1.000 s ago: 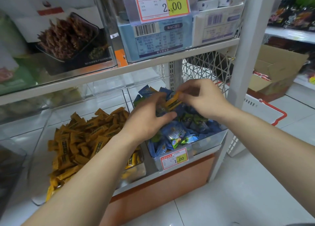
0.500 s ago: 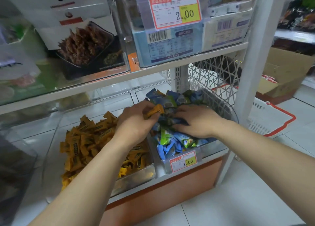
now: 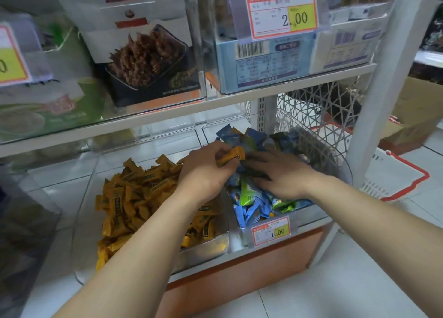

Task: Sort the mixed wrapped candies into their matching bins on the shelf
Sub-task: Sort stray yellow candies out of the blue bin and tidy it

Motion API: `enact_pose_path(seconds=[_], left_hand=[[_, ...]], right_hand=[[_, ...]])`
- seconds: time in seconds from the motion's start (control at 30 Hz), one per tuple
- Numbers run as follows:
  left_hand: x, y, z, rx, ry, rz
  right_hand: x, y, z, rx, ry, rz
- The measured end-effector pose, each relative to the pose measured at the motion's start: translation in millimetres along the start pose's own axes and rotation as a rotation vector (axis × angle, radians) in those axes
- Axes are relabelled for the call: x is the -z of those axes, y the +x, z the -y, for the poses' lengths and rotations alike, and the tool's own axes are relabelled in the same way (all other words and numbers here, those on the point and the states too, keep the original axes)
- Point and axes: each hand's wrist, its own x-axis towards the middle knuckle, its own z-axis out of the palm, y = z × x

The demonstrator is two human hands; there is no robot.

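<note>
Two clear bins sit side by side on the low shelf. The left bin holds a heap of orange wrapped candies. The right bin holds blue and green wrapped candies. My left hand hovers over the gap between the bins, its fingers closed on an orange candy. My right hand lies palm down in the blue pile with fingers spread; whether it holds anything is hidden.
A price tag hangs on the right bin's front. The upper shelf with snack boxes and a large price tag overhangs the bins. A white post stands at right, with a red-rimmed basket and cardboard box beyond.
The orange candy passed from my right hand to my left hand. My right hand then dropped palm down into the blue candies. Since half a second ago both hands have barely moved.
</note>
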Motion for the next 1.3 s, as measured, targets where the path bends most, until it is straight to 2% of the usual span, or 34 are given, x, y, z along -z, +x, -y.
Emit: enact_pose_path(seconds=[0.1, 0.27, 0.3, 0.37, 0.43, 0.5, 0.57, 0.77, 0.9, 1.0, 1.07, 1.17, 1.3], left_hand=[[0, 0, 2, 0.000, -0.007, 0.005], [2, 0, 5, -0.005, -0.026, 0.015], [2, 0, 4, -0.002, -0.026, 0.016], [2, -1, 4, 0.005, -0.026, 0.015], [1, -1, 2, 0.017, -0.032, 0.013], [1, -1, 1, 0.026, -0.028, 0.011], [0, 0, 1, 0.034, -0.026, 0.008], [-1, 1, 6, 0.028, -0.051, 0.014], [-1, 3, 3, 0.048, -0.035, 0.016], [-1, 4, 0, 0.073, -0.018, 0.010], [-2, 4, -1, 0.099, -0.045, 0.002], [-3, 5, -7, 0.127, -0.157, -0.024], [-3, 4, -27, 0.136, -0.384, -0.045]], right_hand=[[7, -6, -12, -0.102, -0.157, -0.006], [21, -18, -23, -0.242, -0.286, 0.042], [23, -18, -21, -0.251, -0.282, 0.014], [26, -15, -16, -0.230, -0.203, -0.154], [25, -9, -11, -0.152, -0.016, -0.311], [22, -3, -3, -0.105, 0.132, -0.230], [17, 4, -2, -0.110, 0.077, -0.132], [15, -1, -24, -0.216, 0.105, -0.218], [14, -7, -30, -0.205, 0.094, -0.169], [13, -10, -27, -0.156, 0.084, -0.246], [17, -12, -26, -0.130, 0.195, -0.352], [31, -17, -17, -0.120, 0.596, -0.511], [46, -20, 14, -0.080, 1.213, -0.501]])
